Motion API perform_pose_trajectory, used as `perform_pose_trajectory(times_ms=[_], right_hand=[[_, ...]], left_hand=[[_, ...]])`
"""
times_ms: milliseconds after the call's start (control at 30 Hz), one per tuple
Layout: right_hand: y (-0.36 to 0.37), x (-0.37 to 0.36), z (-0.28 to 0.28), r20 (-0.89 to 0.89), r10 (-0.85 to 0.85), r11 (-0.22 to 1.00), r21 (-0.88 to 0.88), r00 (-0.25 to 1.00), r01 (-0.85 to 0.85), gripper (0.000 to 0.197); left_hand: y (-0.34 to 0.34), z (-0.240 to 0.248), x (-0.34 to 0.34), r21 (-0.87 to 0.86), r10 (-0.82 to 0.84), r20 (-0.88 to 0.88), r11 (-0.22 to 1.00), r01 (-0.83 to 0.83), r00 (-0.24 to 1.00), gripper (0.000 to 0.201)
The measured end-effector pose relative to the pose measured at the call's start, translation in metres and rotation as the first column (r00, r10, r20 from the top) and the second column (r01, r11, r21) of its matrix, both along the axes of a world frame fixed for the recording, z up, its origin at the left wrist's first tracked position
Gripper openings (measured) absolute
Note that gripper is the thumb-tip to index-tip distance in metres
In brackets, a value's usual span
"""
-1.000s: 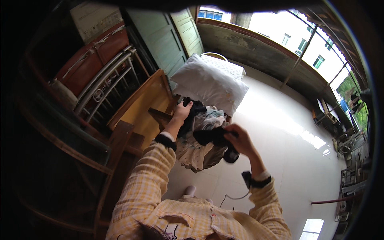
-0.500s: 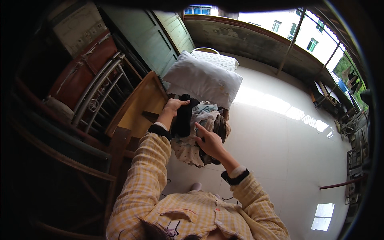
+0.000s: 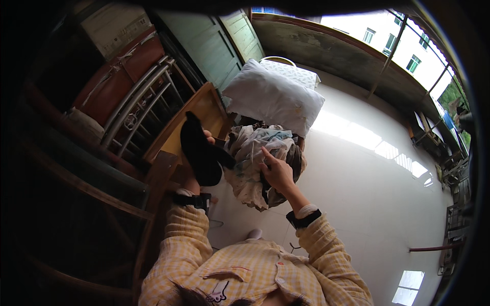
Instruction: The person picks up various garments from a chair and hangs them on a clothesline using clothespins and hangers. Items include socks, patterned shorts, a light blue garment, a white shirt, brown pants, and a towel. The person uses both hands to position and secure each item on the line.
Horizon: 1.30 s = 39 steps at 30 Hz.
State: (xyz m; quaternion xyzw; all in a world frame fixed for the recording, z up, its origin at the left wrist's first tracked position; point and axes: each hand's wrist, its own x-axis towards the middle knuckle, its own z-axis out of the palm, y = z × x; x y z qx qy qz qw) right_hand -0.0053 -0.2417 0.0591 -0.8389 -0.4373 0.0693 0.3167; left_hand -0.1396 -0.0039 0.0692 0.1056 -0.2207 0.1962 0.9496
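Note:
My left hand (image 3: 209, 136) is closed on a pair of black socks (image 3: 198, 153), which look folded or joined. They hang over the hand and hide most of it, leaving a few fingertips visible at their right edge. To the right lies a heap of crumpled clothes (image 3: 245, 178) in white, pale blue, beige and dark tones. My right hand (image 3: 279, 174) is over the heap's right side, index finger stretched out and thumb apart, with nothing visible in it. Whether it touches the cloth, I cannot tell.
Beyond the heap are a white pillow (image 3: 275, 99) and a pale patterned bundle (image 3: 296, 74). At left stand a yellow-brown wooden board (image 3: 176, 132), a metal-tube frame (image 3: 135, 109) and dark wooden furniture (image 3: 155, 178). White tiled floor (image 3: 367, 194) stretches to the right.
My left hand has lifted the black socks off the heap and moved them left, over the wooden board. My right hand stays over the clothes. The view has shifted slightly.

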Motion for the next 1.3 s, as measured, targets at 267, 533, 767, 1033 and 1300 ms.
perform_pose_trajectory(times_ms=[267,533,767,1033,1300], right_hand=[[-0.078,-0.019,0.009,-0.599,0.359,0.908,0.402,0.716,-0.12,0.049],[-0.204,-0.024,0.007,-0.817,0.282,0.775,0.503,0.503,0.383,0.022],[-0.399,0.013,0.032,-0.879,0.312,0.483,0.473,0.361,0.737,0.014],[-0.584,0.051,0.076,-0.721,0.146,0.064,0.69,0.677,0.721,0.034],[-0.713,0.134,0.091,-0.942,-0.178,0.128,0.265,0.285,0.956,0.016]], left_hand=[[-0.107,0.034,0.011,0.113,0.026,-0.171,0.994,-0.007,0.985,0.046],[-0.241,0.03,0.099,0.784,0.449,-0.092,0.583,-0.214,0.889,0.035],[-0.328,-0.025,0.213,0.345,-0.134,-0.269,0.911,0.226,0.954,0.038],[-0.532,-0.018,0.313,0.536,-0.376,-0.665,0.361,0.763,0.645,0.041],[-0.681,-0.013,0.407,0.773,-0.149,-0.497,0.372,0.514,0.855,0.025]])
